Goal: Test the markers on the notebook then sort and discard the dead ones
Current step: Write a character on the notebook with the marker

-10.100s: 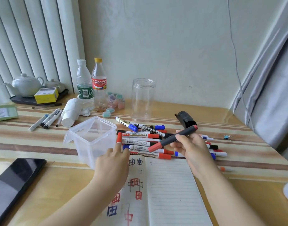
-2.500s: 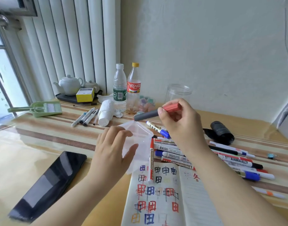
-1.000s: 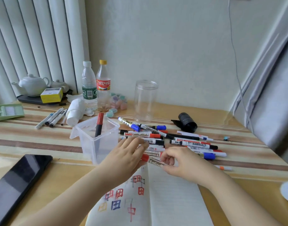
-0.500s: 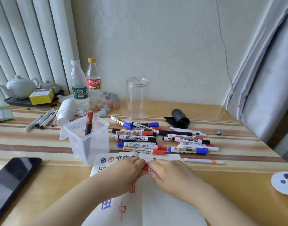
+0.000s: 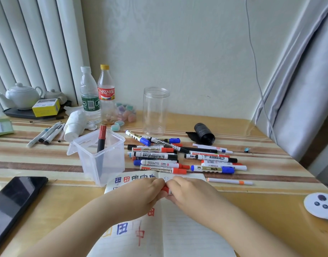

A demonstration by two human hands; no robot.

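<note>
While gripping a red-capped marker [image 5: 166,190] between them, meeting over the top edge of the open notebook [image 5: 179,236]: left hand [image 5: 141,196] curling its fingers round the red cap end, right hand [image 5: 192,196] pinching the white barrel, most of the marker hiding under both. Having moved in the last second from the marker pile [image 5: 178,157] (where the right hand was picking this one out) down and toward the body, now sitting just above the page. Looking like the start of uncapping, judging by the two grips pulling against each other. Standing upright in the clear plastic box [image 5: 102,160] to the left, a grey marker with a red cap [image 5: 101,139], dropped there moments earlier and so apparently already sorted. Lying untested beyond the notebook, many more red, blue and black markers, touching and overlapping. Waiting empty behind the pile, a tall clear jar [image 5: 155,110]. Showing on the left page, rows of red, blue and black test characters. Resting at far left, a dark phone [image 5: 12,199]. Remaining ahead: a test stroke for this marker, then sorting it.
</note>
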